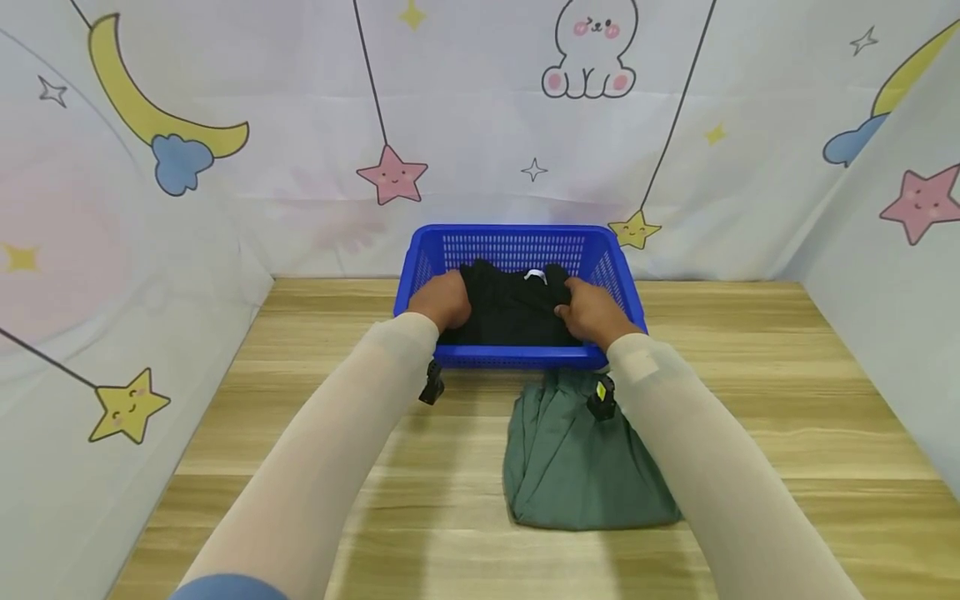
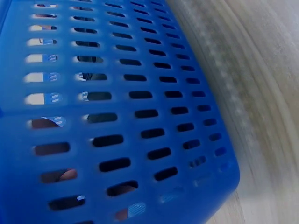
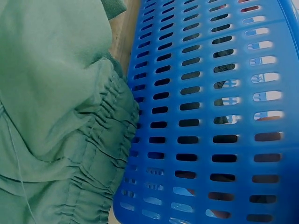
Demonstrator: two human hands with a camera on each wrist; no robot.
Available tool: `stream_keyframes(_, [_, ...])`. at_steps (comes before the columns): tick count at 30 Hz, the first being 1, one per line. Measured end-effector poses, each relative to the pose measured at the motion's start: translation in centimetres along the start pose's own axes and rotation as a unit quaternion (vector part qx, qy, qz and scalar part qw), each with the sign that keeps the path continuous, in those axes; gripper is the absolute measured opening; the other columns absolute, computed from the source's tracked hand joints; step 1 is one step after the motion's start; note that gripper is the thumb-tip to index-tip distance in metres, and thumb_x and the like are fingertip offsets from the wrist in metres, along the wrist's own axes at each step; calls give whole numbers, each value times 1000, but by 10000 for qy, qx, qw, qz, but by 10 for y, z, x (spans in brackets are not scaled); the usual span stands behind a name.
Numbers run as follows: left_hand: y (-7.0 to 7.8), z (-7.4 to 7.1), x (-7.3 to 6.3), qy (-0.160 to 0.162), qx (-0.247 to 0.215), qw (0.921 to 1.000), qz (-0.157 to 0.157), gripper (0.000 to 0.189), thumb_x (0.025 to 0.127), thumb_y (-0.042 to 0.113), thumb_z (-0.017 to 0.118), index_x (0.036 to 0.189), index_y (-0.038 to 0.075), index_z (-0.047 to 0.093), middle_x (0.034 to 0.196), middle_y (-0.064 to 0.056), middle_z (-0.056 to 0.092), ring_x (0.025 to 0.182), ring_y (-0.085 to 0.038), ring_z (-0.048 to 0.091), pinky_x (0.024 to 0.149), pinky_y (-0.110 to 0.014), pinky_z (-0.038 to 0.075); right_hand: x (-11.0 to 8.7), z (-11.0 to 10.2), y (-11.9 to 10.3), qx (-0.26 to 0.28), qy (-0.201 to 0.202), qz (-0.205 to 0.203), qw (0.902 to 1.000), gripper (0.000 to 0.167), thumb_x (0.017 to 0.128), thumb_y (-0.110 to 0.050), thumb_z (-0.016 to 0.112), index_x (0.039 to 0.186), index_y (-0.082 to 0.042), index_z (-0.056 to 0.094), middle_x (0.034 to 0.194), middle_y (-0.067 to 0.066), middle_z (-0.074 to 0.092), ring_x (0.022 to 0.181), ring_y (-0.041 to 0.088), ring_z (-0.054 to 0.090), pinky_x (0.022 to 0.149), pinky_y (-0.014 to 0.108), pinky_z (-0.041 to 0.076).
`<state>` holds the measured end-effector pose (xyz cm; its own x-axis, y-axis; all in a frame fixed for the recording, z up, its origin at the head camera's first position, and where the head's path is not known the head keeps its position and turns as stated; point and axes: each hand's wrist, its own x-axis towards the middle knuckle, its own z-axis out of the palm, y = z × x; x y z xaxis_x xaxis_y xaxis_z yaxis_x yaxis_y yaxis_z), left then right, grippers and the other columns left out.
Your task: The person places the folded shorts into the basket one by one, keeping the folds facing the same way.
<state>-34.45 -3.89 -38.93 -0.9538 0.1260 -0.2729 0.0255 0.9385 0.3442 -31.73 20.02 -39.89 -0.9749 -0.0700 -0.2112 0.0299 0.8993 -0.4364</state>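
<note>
Evenness helps: left hand [image 1: 444,300] grips, right hand [image 1: 596,312] pinches black cloth garment [image 1: 517,315]; hold it flat within edges of blue rectangular plastic basket [image 1: 517,353].

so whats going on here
Inside a blue basket, a person's left hand grips the left side of a black garment, and the right hand pinches its right side, near a white label. A green garment lies on the wooden table, at the basket's near side.
</note>
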Motion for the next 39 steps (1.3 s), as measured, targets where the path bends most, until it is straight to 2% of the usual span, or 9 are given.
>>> stream_keyframes(4, [1, 1, -2, -19, 61, 10000, -70, 34, 101, 9, 52, 135, 2, 55, 109, -13, 62, 92, -27, 59, 73, -39, 50, 0, 1, 0, -95, -40, 12, 9999, 61, 107, -22, 55, 157, 1, 31, 155, 26, 42, 143, 44, 38, 115, 56, 30])
stream_keyframes(11, [3, 0, -8, 50, 196, 9998, -37, 19, 101, 9, 53, 115, 4, 65, 103, -12, 64, 87, -26, 59, 72, -39, 51, 0, 0, 2, -271, -50, -15, 9996, 62, 105, -21, 57, 156, 4, 32, 151, 29, 45, 139, 45, 42, 114, 56, 32])
stream_keyframes(18, [4, 0, -8, 134, 301, 9994, -63, 18, 100, 9, 54, 111, 4, 68, 103, -11, 66, 87, -26, 60, 73, -40, 52, -3, 0, 3, -502, 16, 5, 9987, 63, 103, -19, 59, 155, 5, 33, 147, 31, 48, 136, 46, 47, 111, 57, 36])
stream_keyframes(25, [-1, 1, -5, 213, -18, 9998, -57, 32, 99, 8, 57, 130, 0, 59, 105, -12, 65, 87, -26, 60, 74, -40, 52, -11, -5, 0, -643, 46, 14, 9979, 60, 102, -19, 59, 153, 5, 36, 143, 31, 52, 132, 47, 50, 108, 60, 39])
stream_keyframes(30, [-4, -7, -9, 229, -317, 9990, 209, 49, 99, 8, 54, 146, -5, 46, 127, -19, 63, 101, -28, 59, 94, -45, 52, -18, -12, 0, -690, 320, -189, 9969, 55, 103, -21, 57, 147, 7, 42, 135, 31, 58, 124, 47, 56, 102, 60, 44])
stream_keyframes(33, [-1, -13, -17, 282, -375, 9985, 291, 52, 101, 11, 52, 150, -4, 41, 136, -20, 59, 107, -28, 58, 104, -49, 46, -22, -16, 0, -736, 432, -287, 9959, 53, 104, -23, 55, 146, 6, 44, 129, 29, 62, 116, 46, 62, 96, 60, 48])
stream_keyframes(39, [6, -22, -29, 401, -416, 9976, 380, 45, 100, 12, 52, 144, -1, 47, 132, -18, 61, 109, -31, 59, 105, -52, 46, -27, -21, 2, -743, 617, -398, 9945, 53, 105, -28, 54, 148, 1, 45, 124, 24, 67, 106, 42, 67, 89, 59, 53])
